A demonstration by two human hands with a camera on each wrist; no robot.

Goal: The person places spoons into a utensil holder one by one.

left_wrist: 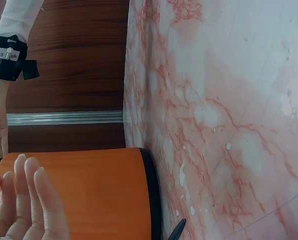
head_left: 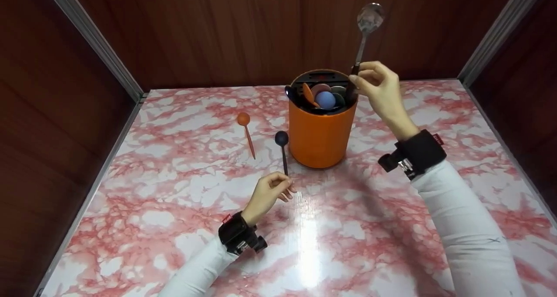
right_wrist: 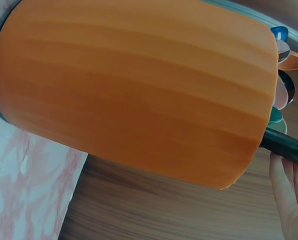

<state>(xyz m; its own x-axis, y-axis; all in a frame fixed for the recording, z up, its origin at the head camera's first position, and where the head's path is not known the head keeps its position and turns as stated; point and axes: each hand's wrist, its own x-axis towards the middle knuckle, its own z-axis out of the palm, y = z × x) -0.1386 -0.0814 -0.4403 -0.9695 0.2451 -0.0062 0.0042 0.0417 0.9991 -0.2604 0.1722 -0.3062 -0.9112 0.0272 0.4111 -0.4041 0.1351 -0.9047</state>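
My right hand (head_left: 383, 88) pinches the dark handle of a metal serving spoon (head_left: 370, 20) between thumb and fingers. The spoon's shiny bowl points up, and its handle's lower end is inside the rim of an orange utensil holder (head_left: 321, 136). In the right wrist view the dark handle (right_wrist: 287, 146) leans out past the rim against my fingers. My left hand (head_left: 267, 194), fingers loosely bent, hovers over the table by the handle end of a small dark spoon (head_left: 282, 139). The left wrist view shows that handle tip (left_wrist: 177, 230) apart from my fingers.
Several utensil heads stick out of the holder, among them a blue one (head_left: 325, 100) and an orange one (head_left: 308, 94). A small orange spoon (head_left: 243, 119) lies on the marbled table (head_left: 182, 157) left of the dark spoon. Wooden panels (head_left: 196, 35) enclose the back and sides.
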